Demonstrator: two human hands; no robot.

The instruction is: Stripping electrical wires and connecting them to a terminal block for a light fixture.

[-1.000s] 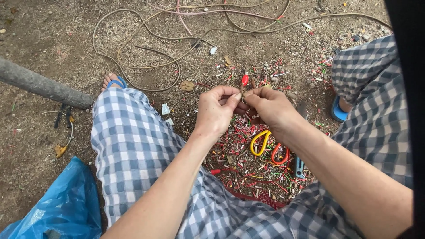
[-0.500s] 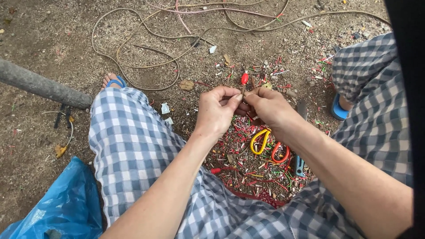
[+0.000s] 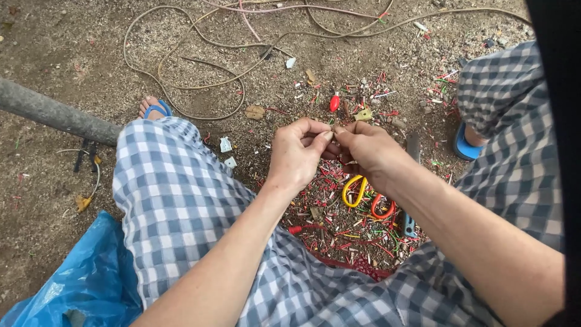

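above a heap of wire scraps (image 3: 345, 224) on the ground, between the person's knees in checked cloth, the left hand (image 3: 296, 154) and right hand (image 3: 366, 148) meet fingertip to fingertip. both hands' fingers are pinched together on a small piece (image 3: 331, 129) held between them; it is too small to tell what it is, though it looks like a short bit of wire. just below the right hand, on the heap, lie a yellow loop (image 3: 353, 189) and a red loop (image 3: 383, 209), touching each other, likely tool handles. beyond the hands a small red piece (image 3: 334, 103) lies on the dirt, and further off long tan cables (image 3: 200, 42) curl across it. a grey pipe (image 3: 54, 114) lies at left, and a blue bag (image 3: 78, 284) sits by the left knee. blue sandals (image 3: 465, 145) show on the feet.
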